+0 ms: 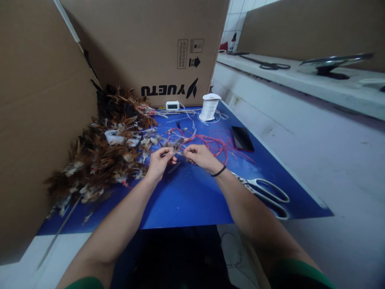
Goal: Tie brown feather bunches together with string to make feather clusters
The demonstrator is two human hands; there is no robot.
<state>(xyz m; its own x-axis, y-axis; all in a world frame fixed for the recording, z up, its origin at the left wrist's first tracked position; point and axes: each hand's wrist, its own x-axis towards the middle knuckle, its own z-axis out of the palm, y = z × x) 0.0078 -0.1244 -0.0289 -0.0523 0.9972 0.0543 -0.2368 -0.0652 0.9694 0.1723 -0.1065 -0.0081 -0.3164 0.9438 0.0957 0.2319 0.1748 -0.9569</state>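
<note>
My left hand (161,161) pinches a small dark feather (177,145) between thumb and fingers, above the blue table mat (186,200). Close by on its right, my right hand (202,156) has its fingers pinched together near the feather's lower end; what lies between those fingertips is too small to make out. Just beyond both hands run pink-red cords (207,139) in loose loops. A big heap of brown and whitish feathers (102,154) lies to the left of my left hand.
Silver scissors (264,192) lie partly under my right forearm. A dark phone (242,139) is on the right, a white spool (209,107) and small white digital device (172,105) at the back. Cardboard boxes (144,44) wall the left and back. A white ledge (270,74) carries more tools.
</note>
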